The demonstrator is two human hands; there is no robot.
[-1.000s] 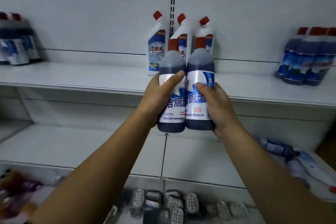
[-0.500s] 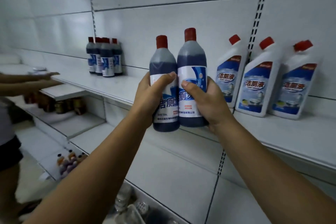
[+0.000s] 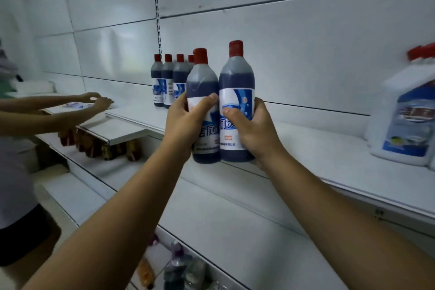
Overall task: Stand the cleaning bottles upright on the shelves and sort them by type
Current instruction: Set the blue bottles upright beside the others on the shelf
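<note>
White metal shelving with slotted uprights fills the view. At the far left another person's hands (image 3: 94,101) rest on a lower shelf board (image 3: 122,130), with brown jars (image 3: 94,146) blurred beneath it. Further right, four dark blue bottles (image 3: 168,82) with red caps stand upright in a tight group at the back of the upper shelf (image 3: 329,155). Low down, some blurred bottles (image 3: 179,266) sit in the bottom tier. Held up in front of the upper shelf are two more bottles of the dark blue kind, upright and touching side by side. The left hand (image 3: 186,122) wraps fingers and thumb round the left bottle (image 3: 202,82), and the right hand (image 3: 256,132) grips the right bottle (image 3: 236,82) the same way. At the far right a white bottle (image 3: 407,125) with a blue label stands on the same shelf, blurred.
</note>
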